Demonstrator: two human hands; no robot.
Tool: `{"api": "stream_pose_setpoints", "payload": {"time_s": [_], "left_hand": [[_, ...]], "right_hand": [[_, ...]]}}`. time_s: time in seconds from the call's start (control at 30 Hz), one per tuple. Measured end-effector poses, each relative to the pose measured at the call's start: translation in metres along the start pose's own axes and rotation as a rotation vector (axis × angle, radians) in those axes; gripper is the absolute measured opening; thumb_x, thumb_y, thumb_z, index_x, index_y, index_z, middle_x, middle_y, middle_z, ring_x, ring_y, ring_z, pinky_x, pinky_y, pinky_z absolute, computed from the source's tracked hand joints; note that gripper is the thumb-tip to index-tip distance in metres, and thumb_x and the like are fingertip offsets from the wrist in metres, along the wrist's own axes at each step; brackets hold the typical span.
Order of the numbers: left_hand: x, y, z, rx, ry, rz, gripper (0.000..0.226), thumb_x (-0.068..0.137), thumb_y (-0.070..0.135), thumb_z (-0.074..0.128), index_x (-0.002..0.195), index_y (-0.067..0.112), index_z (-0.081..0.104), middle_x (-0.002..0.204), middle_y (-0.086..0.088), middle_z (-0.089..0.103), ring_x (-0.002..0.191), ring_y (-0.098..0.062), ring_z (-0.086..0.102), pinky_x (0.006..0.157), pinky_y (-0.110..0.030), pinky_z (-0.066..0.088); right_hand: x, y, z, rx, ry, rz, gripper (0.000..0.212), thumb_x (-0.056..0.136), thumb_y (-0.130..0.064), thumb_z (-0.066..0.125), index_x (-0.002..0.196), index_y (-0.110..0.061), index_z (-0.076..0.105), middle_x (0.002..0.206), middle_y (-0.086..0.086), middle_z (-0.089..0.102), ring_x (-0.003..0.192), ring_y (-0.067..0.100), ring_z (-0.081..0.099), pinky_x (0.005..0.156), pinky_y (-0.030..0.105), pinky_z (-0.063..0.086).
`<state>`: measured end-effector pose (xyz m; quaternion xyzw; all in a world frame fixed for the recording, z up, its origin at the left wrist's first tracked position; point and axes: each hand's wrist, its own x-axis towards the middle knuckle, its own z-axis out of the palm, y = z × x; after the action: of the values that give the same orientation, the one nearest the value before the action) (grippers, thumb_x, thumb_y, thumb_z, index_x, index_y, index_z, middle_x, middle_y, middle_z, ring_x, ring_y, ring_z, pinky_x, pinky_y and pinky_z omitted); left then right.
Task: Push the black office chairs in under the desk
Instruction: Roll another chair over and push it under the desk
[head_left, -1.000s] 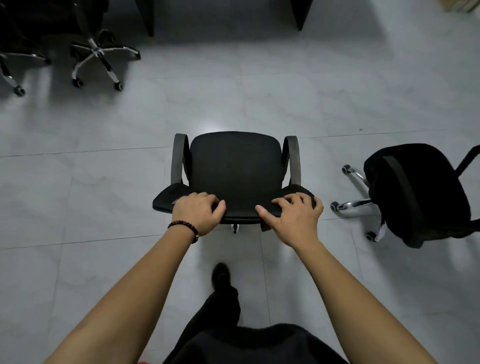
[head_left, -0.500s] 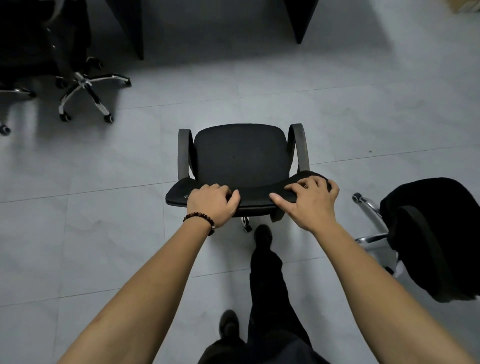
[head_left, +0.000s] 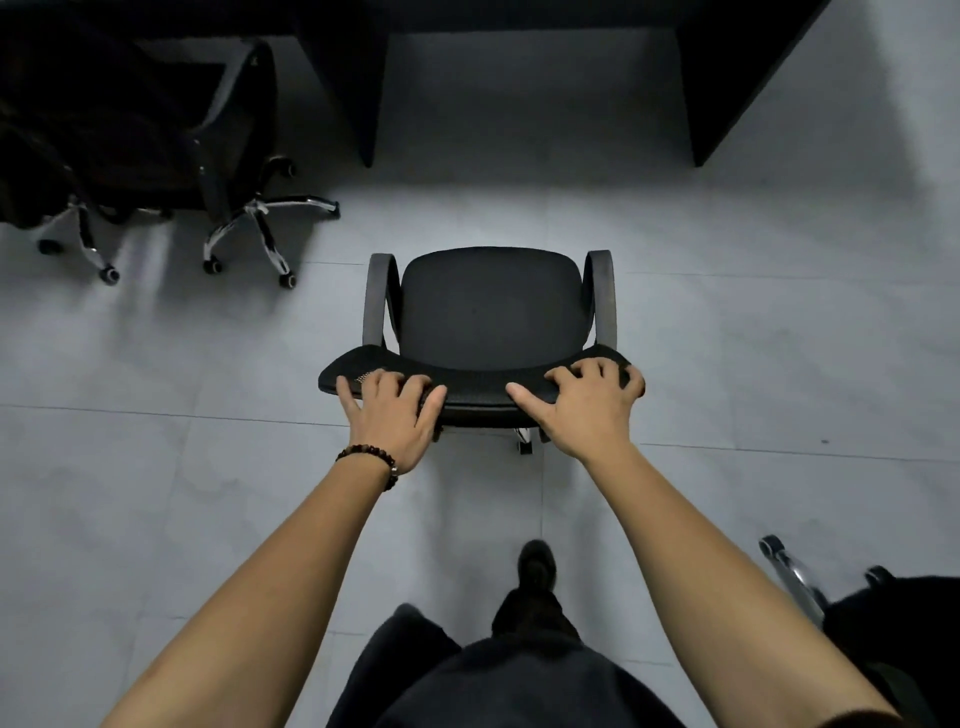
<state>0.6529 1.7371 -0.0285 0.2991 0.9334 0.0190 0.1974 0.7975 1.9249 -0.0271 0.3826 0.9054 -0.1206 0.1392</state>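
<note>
Hands (head_left: 488, 410) covering chair (head_left: 491, 306) backrest edge

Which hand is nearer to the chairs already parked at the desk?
Left. The left hand grips the pushed chair's backrest on the side toward the parked chairs; the right hand grips the backrest's opposite end, farther away.

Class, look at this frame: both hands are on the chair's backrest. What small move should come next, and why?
Probably keep rolling the chair straight ahead. Both the left hand and right hand grip its backrest, and the desk opening lies directly ahead, with bare floor between.
</note>
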Motion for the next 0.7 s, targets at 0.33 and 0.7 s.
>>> {"api": "stream_pose_setpoints", "payload": {"time_s": [0.33,0.7], "left_hand": [[0.183,-0.075,-0.076,-0.048,0.044,-0.012,0.048,0.094,0.055,0.018,0.106,0.029,0.057,0.123,-0.002,0.047,0.127,-0.027,0.025,0.109,-0.063,-0.01],[0.384,-0.144,-0.168,-0.035,0.055,0.066,0.047,0.097,0.053,0.024,0.11,0.024,0.058,0.127,-0.005,0.048,0.129,-0.029,0.027,0.109,-0.061,-0.012]], "right_hand": [[0.178,-0.117,-0.042,-0.001,0.098,-0.009,0.09,0.073,-0.092,0.01,0.111,-0.038,0.07,0.121,0.0,0.061,0.125,0.023,0.041,0.107,0.05,0.017],[0.33,-0.224,-0.082,0.149,0.112,0.005,0.076,0.085,-0.08,0.019,0.118,-0.03,0.065,0.122,0.001,0.057,0.127,0.023,0.037,0.116,0.047,0.006]]}}
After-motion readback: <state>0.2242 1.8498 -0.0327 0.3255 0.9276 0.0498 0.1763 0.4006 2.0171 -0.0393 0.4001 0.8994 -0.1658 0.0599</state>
